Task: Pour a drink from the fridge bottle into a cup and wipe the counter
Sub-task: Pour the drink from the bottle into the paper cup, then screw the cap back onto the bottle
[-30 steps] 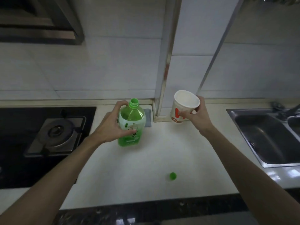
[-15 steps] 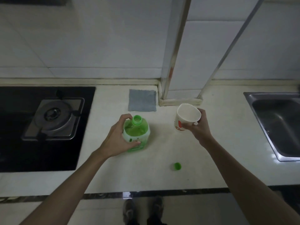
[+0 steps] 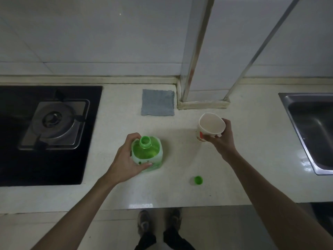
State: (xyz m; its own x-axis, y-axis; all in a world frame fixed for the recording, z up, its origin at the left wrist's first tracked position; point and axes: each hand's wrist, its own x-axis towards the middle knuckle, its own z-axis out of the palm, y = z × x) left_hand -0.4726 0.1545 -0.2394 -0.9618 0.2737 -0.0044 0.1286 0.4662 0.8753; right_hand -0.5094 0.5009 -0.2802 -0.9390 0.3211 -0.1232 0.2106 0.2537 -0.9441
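A green bottle [image 3: 151,154] stands upright and uncapped on the pale counter [image 3: 115,192], part full of green drink. My left hand [image 3: 124,159] wraps its left side. My right hand [image 3: 222,139] holds a white paper cup [image 3: 210,126] with red print, tilted with its empty mouth toward me, just above the counter to the bottle's right. The green cap [image 3: 198,180] lies loose on the counter between my arms. A grey folded cloth [image 3: 158,102] lies flat near the back wall.
A black gas hob with a steel burner [image 3: 54,121] fills the left. A steel sink [image 3: 311,130] sits at the right. A tiled column [image 3: 203,103] juts from the wall behind the cup. The counter's front edge runs above my shoes.
The view has tilted down toward the counter. Both hands brought the bottle and the cup nearer the front edge, away from the wall; the cloth, hidden behind the bottle before, now shows.
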